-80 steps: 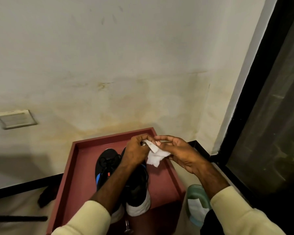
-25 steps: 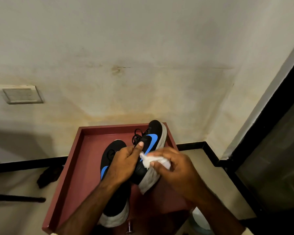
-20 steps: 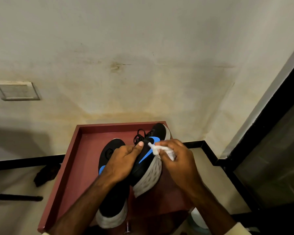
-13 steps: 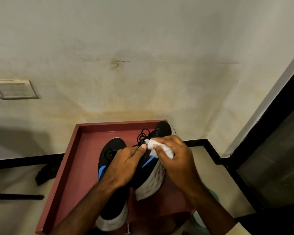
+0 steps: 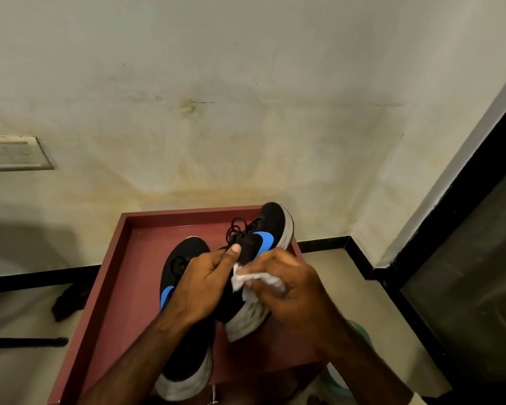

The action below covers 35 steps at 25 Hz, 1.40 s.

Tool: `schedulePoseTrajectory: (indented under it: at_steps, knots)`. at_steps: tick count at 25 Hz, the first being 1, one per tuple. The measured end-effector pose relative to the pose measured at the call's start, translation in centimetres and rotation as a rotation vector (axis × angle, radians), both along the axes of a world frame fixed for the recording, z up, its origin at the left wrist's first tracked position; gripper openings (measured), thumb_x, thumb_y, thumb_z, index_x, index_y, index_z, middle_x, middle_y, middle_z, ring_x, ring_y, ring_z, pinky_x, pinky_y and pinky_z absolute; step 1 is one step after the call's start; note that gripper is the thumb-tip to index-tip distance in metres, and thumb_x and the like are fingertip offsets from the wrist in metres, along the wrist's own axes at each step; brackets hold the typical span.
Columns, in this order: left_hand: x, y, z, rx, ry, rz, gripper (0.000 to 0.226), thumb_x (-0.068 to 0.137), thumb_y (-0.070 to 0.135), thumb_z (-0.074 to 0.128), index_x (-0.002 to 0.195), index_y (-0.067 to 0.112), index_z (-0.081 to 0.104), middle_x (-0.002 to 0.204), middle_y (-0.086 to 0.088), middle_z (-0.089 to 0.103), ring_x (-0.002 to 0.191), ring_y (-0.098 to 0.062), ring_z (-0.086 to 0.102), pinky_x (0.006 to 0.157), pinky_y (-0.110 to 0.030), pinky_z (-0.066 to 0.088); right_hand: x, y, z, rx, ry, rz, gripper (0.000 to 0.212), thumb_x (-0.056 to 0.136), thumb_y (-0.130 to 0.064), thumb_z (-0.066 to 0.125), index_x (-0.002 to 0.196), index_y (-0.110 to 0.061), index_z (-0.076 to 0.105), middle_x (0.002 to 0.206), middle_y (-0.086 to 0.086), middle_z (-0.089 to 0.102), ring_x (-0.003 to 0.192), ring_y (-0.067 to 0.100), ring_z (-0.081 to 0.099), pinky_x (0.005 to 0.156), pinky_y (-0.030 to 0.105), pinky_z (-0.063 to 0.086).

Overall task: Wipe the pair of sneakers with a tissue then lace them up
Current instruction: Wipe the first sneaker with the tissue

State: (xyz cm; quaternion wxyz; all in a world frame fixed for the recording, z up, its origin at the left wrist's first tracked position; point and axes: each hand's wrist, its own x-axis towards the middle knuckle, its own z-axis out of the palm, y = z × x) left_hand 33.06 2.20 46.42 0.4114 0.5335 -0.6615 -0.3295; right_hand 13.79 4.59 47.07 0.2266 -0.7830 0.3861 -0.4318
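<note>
Two black sneakers with blue marks and white soles are over a dark red tray (image 5: 120, 276). The left sneaker (image 5: 184, 361) lies flat in the tray, toe away from me. The right sneaker (image 5: 265, 232) is lifted and tipped on its side, sole facing right, black laces loose. My left hand (image 5: 199, 285) grips its upper from the left, thumb on the tongue. My right hand (image 5: 289, 287) presses a crumpled white tissue (image 5: 246, 280) against the sneaker's side near the sole.
A stained wall stands close behind the tray, with a wall plate (image 5: 15, 153) at left. A dark glass door frame (image 5: 450, 206) runs down the right. A dark cloth (image 5: 67, 302) and a black bar (image 5: 24, 342) lie on the floor at left. A green object (image 5: 360, 334) sits below my right wrist.
My left hand picked up the right sneaker and tipped it on its side. My right hand has slid the tissue along its side, from the laces back down toward the sole.
</note>
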Motion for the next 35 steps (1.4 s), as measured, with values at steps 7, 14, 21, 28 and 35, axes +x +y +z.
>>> schedulePoseTrajectory:
  at_steps: [7, 14, 21, 28, 35]
  knots:
    - [0.1, -0.4, 0.2, 0.034, 0.021, 0.049, 0.064, 0.103, 0.056, 0.044, 0.065, 0.005, 0.048, 0.056, -0.004, 0.044, 0.05, -0.014, 0.043, 0.052, -0.032, 0.035, -0.5, -0.3, 0.1, -0.014, 0.032, -0.124, 0.026, 0.094, -0.01, 0.074, 0.115, -0.024, 0.078, 0.108, -0.012, 0.064, 0.1, 0.002, 0.066, 0.081, 0.017, 0.053]
    - [0.3, -0.5, 0.7, 0.016, 0.022, 0.099, 0.058, 0.105, 0.049, 0.047, 0.052, 0.027, 0.042, 0.047, 0.011, 0.038, 0.041, -0.005, 0.036, 0.044, -0.018, 0.031, -0.9, -1.0, 0.0, -0.004, 0.048, -0.108, 0.023, 0.094, -0.007, 0.073, 0.111, -0.022, 0.079, 0.112, -0.01, 0.067, 0.105, 0.005, 0.068, 0.085, 0.03, 0.06]
    - [0.9, -0.7, 0.6, 0.012, 0.011, 0.083, 0.058, 0.104, 0.053, 0.045, 0.052, 0.028, 0.046, 0.051, 0.008, 0.04, 0.044, -0.008, 0.037, 0.047, -0.021, 0.03, -1.5, -1.0, -0.1, -0.048, 0.117, -0.057, 0.026, 0.086, 0.005, 0.073, 0.088, -0.021, 0.077, 0.11, -0.011, 0.067, 0.112, 0.009, 0.065, 0.09, 0.037, 0.058]
    - [1.4, -0.8, 0.4, 0.076, 0.103, -0.017, 0.061, 0.101, 0.062, 0.048, 0.057, 0.02, 0.047, 0.051, 0.006, 0.044, 0.045, -0.011, 0.042, 0.052, -0.028, 0.035, -1.9, -1.5, 0.3, -0.044, 0.115, -0.137, 0.03, 0.091, 0.001, 0.064, 0.106, -0.02, 0.08, 0.112, -0.009, 0.07, 0.109, 0.005, 0.066, 0.094, 0.028, 0.055]
    - [2.2, -0.3, 0.1, 0.099, 0.103, -0.147, 0.075, 0.093, 0.071, 0.049, 0.064, 0.003, 0.041, 0.058, -0.008, 0.04, 0.051, -0.022, 0.038, 0.054, -0.042, 0.034, -2.2, -2.4, 0.4, 0.007, -0.007, -0.41, 0.026, 0.091, -0.002, 0.07, 0.108, -0.02, 0.08, 0.11, -0.01, 0.067, 0.103, 0.002, 0.066, 0.089, 0.019, 0.054]
